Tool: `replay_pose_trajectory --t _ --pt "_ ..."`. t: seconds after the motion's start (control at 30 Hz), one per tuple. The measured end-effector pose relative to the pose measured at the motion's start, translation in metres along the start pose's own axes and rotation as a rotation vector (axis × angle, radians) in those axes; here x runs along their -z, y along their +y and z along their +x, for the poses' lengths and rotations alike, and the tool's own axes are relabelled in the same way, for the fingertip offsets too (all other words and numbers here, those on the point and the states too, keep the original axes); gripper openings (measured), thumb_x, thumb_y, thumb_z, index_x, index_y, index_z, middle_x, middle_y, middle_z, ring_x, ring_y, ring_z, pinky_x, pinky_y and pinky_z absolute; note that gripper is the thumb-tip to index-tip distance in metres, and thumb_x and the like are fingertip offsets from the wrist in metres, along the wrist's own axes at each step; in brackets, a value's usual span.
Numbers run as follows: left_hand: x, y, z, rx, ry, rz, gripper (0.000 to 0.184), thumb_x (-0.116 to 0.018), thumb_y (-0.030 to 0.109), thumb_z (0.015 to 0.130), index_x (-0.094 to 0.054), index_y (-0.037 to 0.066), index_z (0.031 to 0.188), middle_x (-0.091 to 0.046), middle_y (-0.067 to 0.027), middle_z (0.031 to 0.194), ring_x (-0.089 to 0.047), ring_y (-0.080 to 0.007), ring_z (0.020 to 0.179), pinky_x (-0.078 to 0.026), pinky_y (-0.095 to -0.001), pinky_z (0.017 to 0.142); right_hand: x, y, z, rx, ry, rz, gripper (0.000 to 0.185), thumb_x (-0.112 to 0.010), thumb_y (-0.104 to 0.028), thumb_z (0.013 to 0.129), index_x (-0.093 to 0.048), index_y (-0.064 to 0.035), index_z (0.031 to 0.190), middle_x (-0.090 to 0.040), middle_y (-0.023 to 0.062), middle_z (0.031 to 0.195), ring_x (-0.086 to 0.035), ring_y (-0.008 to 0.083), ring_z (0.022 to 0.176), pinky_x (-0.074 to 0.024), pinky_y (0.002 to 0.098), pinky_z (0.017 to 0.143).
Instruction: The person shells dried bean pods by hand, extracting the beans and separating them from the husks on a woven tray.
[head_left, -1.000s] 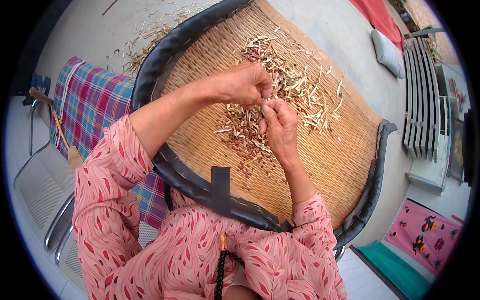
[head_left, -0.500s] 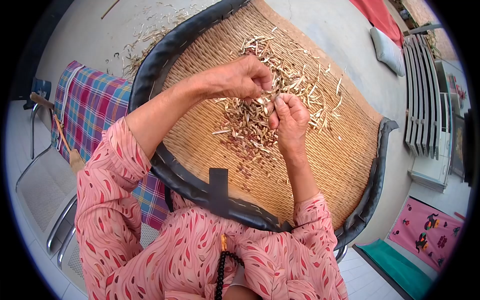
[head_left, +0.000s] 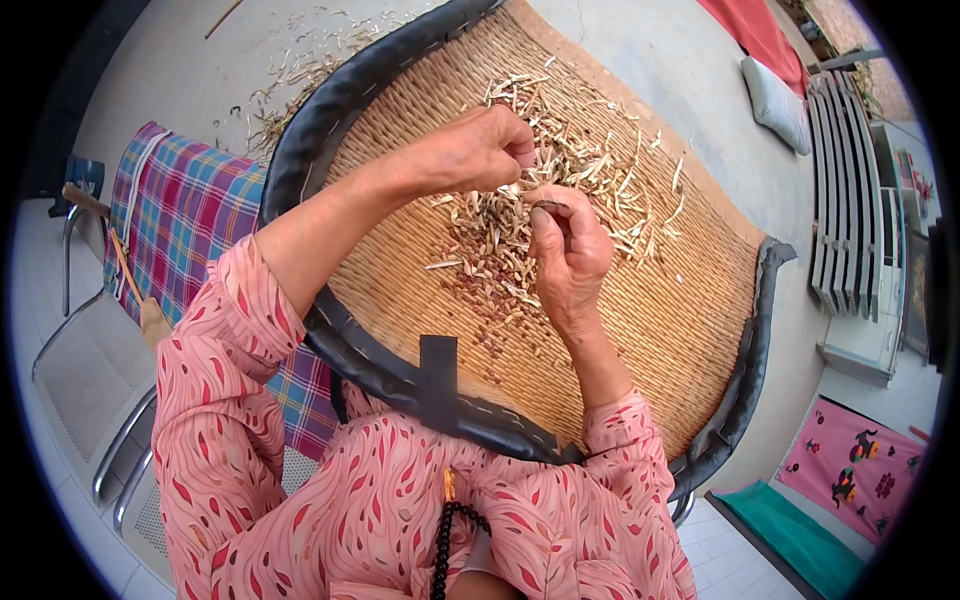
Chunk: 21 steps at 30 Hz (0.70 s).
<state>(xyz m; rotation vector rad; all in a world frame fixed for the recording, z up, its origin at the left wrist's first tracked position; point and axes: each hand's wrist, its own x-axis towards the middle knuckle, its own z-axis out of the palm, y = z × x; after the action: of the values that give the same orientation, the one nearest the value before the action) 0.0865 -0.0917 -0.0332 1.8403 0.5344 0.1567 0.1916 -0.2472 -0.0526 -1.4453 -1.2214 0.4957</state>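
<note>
A large woven winnowing tray [head_left: 690,320] with a black edging rests across my lap. On it lies a heap of dry, pale bean pods [head_left: 605,170], split and curled, with reddish-brown beans [head_left: 485,280] scattered on the near side. My left hand [head_left: 485,150] is above the heap with its fingers curled closed; what they hold, if anything, is hidden. Just below and to the right of it, my right hand [head_left: 572,250] pinches a small dark bean pod [head_left: 547,204] between thumb and forefinger. The two hands are slightly apart.
A metal chair [head_left: 95,360] with a plaid cloth [head_left: 185,190] stands at the left, near a wooden-handled brush [head_left: 153,320]. Loose husks [head_left: 285,105] litter the floor beyond the tray. Folded chairs [head_left: 845,190] and a cushion [head_left: 775,105] are at the right.
My hands have drawn apart a little. The right hand has shifted slightly left and toward me, its thumb now showing against the dark pod; the left has barely moved.
</note>
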Motion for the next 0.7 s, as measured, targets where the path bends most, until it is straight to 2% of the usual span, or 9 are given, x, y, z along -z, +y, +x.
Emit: replay_pose_trajectory --t 0.03,0.13,0.17,0.27,0.4,0.43,0.57,0.67,0.7 --pt "0.0 0.002 -0.001 0.03 0.008 0.006 0.007 -0.051 0.002 0.069 -0.053 -0.001 0.075 -0.051 -0.0018 0.065 -0.05 -0.0082 0.058 -0.041 -0.0245 0.051 -0.002 0.001 0.001 0.117 0.041 -0.047 0.015 -0.058 0.004 0.08 -0.054 -0.0006 0.093 -0.059 0.0096 0.082 -0.056 0.0175 0.061 -0.0442 0.0273 0.054" --pt "0.001 0.001 -0.002 0.081 0.006 -0.137 0.006 -0.05 0.002 0.07 -0.051 -0.001 0.075 -0.051 -0.0027 0.066 -0.053 -0.0093 0.06 -0.044 -0.0244 0.052 0.001 0.004 0.003 0.22 -0.094 -0.183 0.015 -0.058 0.005 0.079 -0.054 -0.0005 0.093 -0.058 0.0121 0.08 -0.058 0.0222 0.063 -0.0448 0.0293 0.054" --pt "0.002 0.0 0.0 0.09 0.001 -0.213 0.006 -0.05 0.002 0.071 -0.051 0.0 0.076 -0.051 -0.003 0.067 -0.054 -0.0097 0.061 -0.045 -0.0243 0.052 0.004 0.008 0.001 0.23 -0.17 -0.192 0.014 -0.058 0.005 0.079 -0.053 -0.0004 0.091 -0.056 0.0127 0.078 -0.057 0.0244 0.06 -0.0449 0.0308 0.054" --pt "0.001 0.004 -0.002 0.124 0.004 -0.146 0.006 -0.05 0.002 0.071 -0.05 0.0 0.077 -0.052 -0.0037 0.069 -0.056 -0.0111 0.062 -0.048 -0.0244 0.054 0.006 0.006 -0.002 0.141 -0.19 -0.196 0.009 -0.057 0.004 0.081 -0.052 -0.0001 0.088 -0.056 0.0118 0.076 -0.057 0.024 0.058 -0.0443 0.0318 0.052" --pt "0.001 0.009 -0.003 0.122 0.061 -0.105 0.007 -0.049 0.0 0.074 -0.05 -0.002 0.08 -0.053 -0.0042 0.071 -0.059 -0.0124 0.061 -0.051 -0.0255 0.054 0.005 0.007 0.0 -0.325 0.031 0.292 0.004 -0.052 -0.004 0.088 -0.051 -0.0016 0.09 -0.058 0.0072 0.075 -0.05 0.0086 0.052 -0.0413 0.022 0.046" --pt "0.001 0.009 -0.002 0.099 0.066 -0.105 0.007 -0.048 0.0 0.074 -0.05 -0.002 0.08 -0.053 -0.0044 0.071 -0.06 -0.0123 0.061 -0.051 -0.0255 0.054 0.005 0.01 0.003 -0.349 0.056 0.339 0.01 -0.054 -0.006 0.088 -0.051 -0.0006 0.096 -0.058 0.0057 0.076 -0.046 0.0042 0.052 -0.041 0.0183 0.045" --pt "0.003 0.008 -0.001 0.035 0.085 -0.133 0.008 -0.047 -0.001 0.075 -0.05 -0.002 0.082 -0.054 -0.005 0.072 -0.06 -0.0118 0.061 -0.051 -0.0255 0.053 0.01 0.018 0.005 -0.628 -0.033 0.629 0.022 -0.059 -0.009 0.086 -0.053 0.0031 0.104 -0.058 0.005 0.076 -0.048 0.0057 0.052 -0.0417 0.0188 0.045" --pt "0.002 0.01 -0.002 0.011 0.078 -0.148 0.009 -0.046 -0.001 0.076 -0.05 -0.003 0.083 -0.054 -0.0052 0.071 -0.059 -0.011 0.059 -0.05 -0.0248 0.052 0.004 0.022 0.0 -0.706 -0.072 0.767 0.024 -0.058 -0.01 0.087 -0.053 0.0035 0.105 -0.058 0.0052 0.076 -0.048 0.0058 0.054 -0.042 0.0188 0.046" --pt "0.001 0.011 -0.002 0.004 0.073 -0.148 0.009 -0.046 -0.001 0.076 -0.05 -0.004 0.083 -0.054 -0.0052 0.071 -0.059 -0.0106 0.058 -0.049 -0.0244 0.052 0.002 0.022 0.001 -0.685 -0.059 0.779 0.021 -0.056 -0.01 0.088 -0.054 0.0049 0.103 -0.058 0.0057 0.075 -0.05 0.0073 0.055 -0.0452 0.0206 0.048"
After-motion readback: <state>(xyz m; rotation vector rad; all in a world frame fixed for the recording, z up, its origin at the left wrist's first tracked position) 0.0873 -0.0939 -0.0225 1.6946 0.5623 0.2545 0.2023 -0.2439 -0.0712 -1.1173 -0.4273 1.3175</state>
